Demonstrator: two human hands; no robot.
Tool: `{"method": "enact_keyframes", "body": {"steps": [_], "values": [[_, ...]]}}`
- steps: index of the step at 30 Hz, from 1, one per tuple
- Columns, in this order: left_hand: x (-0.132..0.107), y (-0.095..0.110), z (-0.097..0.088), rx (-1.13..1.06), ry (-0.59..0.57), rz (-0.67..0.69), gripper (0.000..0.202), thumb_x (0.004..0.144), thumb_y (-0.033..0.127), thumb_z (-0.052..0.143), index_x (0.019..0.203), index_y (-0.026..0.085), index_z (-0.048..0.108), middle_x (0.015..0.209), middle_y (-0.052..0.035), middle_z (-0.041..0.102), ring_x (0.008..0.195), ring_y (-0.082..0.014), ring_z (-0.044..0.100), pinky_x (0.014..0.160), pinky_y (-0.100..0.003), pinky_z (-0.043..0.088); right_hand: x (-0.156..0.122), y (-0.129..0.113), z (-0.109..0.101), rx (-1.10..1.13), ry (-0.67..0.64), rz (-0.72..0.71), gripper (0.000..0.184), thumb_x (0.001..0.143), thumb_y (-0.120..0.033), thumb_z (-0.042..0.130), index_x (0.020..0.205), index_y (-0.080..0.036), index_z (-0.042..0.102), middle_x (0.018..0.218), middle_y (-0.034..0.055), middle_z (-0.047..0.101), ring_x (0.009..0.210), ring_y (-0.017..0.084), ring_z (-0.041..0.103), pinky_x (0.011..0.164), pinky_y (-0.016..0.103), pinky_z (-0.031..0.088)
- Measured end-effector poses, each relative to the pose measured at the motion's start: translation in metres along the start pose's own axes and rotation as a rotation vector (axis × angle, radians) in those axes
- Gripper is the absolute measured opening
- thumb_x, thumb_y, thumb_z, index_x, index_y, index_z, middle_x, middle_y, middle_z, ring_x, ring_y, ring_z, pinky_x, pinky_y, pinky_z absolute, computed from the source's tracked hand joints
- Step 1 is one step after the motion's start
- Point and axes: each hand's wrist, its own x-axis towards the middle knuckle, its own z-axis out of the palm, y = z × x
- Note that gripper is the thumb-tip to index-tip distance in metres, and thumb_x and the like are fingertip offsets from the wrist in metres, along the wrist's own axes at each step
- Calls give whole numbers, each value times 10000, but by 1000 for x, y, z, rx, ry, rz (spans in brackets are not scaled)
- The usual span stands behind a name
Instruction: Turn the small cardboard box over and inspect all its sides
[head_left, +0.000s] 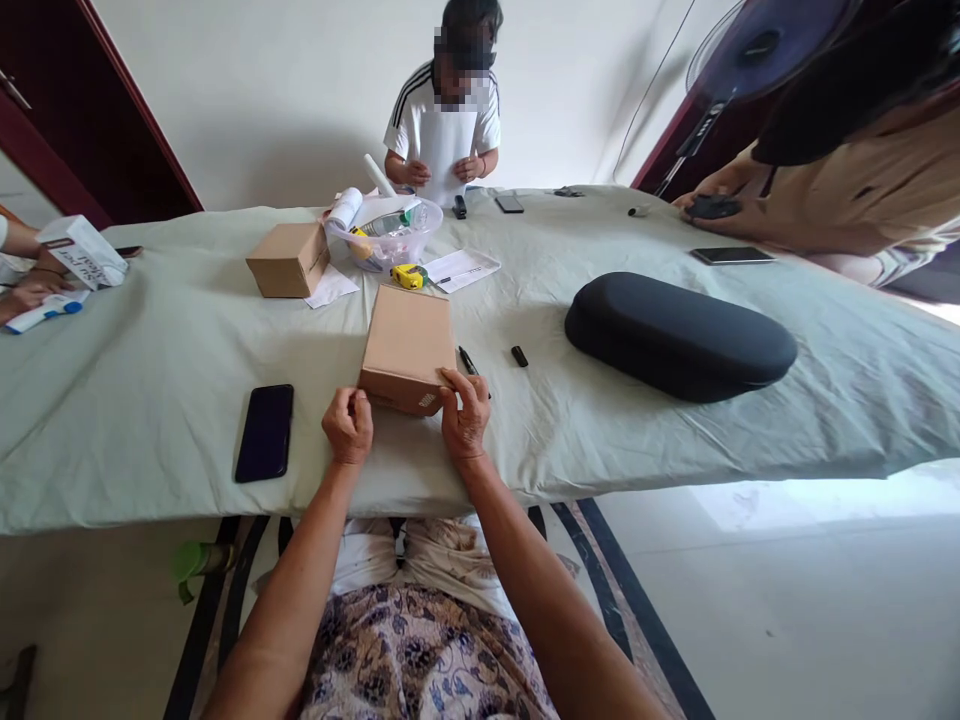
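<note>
A closed brown cardboard box [409, 335] rests on the cloth-covered table before me. At its near left corner, my left hand [349, 425] is closed, thumb and curled finger pinching at the edge; the fingers' inner side is hidden. My right hand [465, 412] grips the near right corner, with fingertips on the top edge and the thumb against the front face. Just beyond that hand lies a black marker [468, 360], partly covered by it. A small black cap [519, 356] lies farther right. To the left of my left hand is a dark smartphone [264, 432].
A second cardboard box [287, 260], a filled plastic basin [390, 245], a yellow tape measure [409, 276] and paper [472, 268] sit behind. A large black case [679, 335] stands right. One person opposite holds a white sheet [448, 150]; others are at both sides.
</note>
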Motion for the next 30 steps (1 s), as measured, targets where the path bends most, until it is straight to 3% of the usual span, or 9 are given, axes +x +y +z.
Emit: {"method": "enact_keyframes", "body": {"steps": [2, 4, 7, 9, 13, 19, 26, 30], "values": [[1, -2, -1, 6, 148, 30, 381, 936, 528, 445, 965, 178, 594, 828, -78, 630, 760, -198, 598, 745, -322, 470, 0, -1, 0, -3, -34, -11, 290, 1008, -407, 483, 1157, -265, 687, 905, 59, 586, 849, 224, 587, 810, 396, 533], [3, -3, -1, -37, 217, 90, 522, 943, 603, 424, 1156, 149, 568, 1023, -141, 647, 948, -235, 636, 845, -355, 502, 1, -2, 0, 1, -71, -26, 287, 1004, -410, 489, 1150, -265, 689, 902, 58, 572, 854, 224, 577, 812, 400, 531], [6, -2, 1, -126, 40, 165, 674, 950, 663, 392, 1388, 156, 468, 1339, -204, 584, 1241, -277, 586, 1019, -398, 479, 1, -4, -2, 48, -107, -37, 276, 989, -392, 506, 1153, -255, 682, 942, 68, 551, 893, 233, 566, 848, 418, 522], [6, -2, 1, -144, -85, 185, 690, 954, 668, 390, 1436, 177, 443, 1418, -197, 555, 1311, -284, 557, 1066, -402, 461, 2, -5, -3, 70, -100, -24, 275, 967, -402, 536, 1156, -251, 666, 991, 77, 535, 950, 251, 558, 892, 443, 509], [4, 2, 2, -78, -126, 264, 764, 912, 707, 461, 1449, 164, 442, 1366, -203, 587, 1264, -296, 584, 1041, -414, 481, 1, -6, 0, 41, -29, -41, 380, 892, -535, 639, 1131, -242, 602, 1065, 88, 511, 1023, 281, 525, 926, 473, 486], [3, 7, 13, 16, -29, 288, 841, 797, 796, 561, 1355, 169, 511, 1231, -175, 622, 1147, -304, 619, 1015, -450, 484, -2, -15, 11, -61, 31, 17, 511, 817, -619, 717, 1091, -243, 507, 1096, 95, 491, 1051, 285, 510, 937, 482, 477], [1, 9, 15, -14, -17, 293, 761, 857, 719, 564, 1375, 167, 485, 1271, -177, 606, 1178, -296, 600, 1035, -440, 465, 0, -10, 5, 30, 28, 3, 343, 944, -564, 568, 1073, -247, 563, 1059, 81, 537, 1017, 258, 558, 912, 451, 508], [1, 11, 11, -36, -71, 290, 672, 931, 660, 483, 1406, 184, 473, 1325, -180, 599, 1243, -292, 574, 1086, -451, 432, 1, -6, 3, 137, 26, 127, 290, 1004, -464, 439, 1116, -245, 593, 1086, 93, 577, 1026, 246, 584, 864, 419, 528]]}}
